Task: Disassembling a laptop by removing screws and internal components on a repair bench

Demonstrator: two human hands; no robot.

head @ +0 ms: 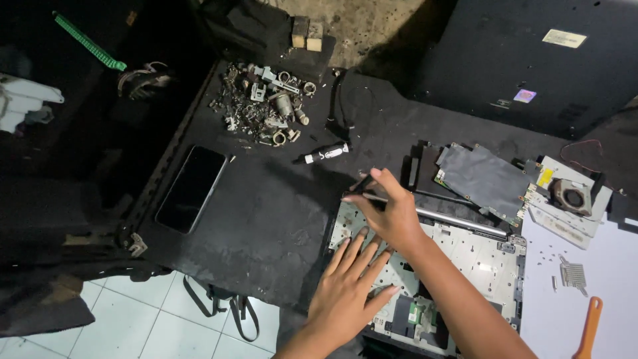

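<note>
The opened laptop base (458,256) lies on the dark surface (266,219), at its lower right part, its pale metal inner plate facing up. The right hand (392,213) is curled shut around a thin screwdriver (364,186), tip down at the top left corner of the base, just by the hinge bar (458,219). This looks like screw work at that corner, and it calls for a steady tip seated squarely in the head. The left hand (349,289) lies flat and open, fingers spread, pressing on the plate to brace it.

Just beyond, a removed circuit board (485,179) and a small fan (570,196) rest on the surface. Farther out: a spare driver handle (327,153), a heap of loose metal parts (266,106), a dark phone (191,188), and an orange pry tool (588,326) on a white sheet (598,266).
</note>
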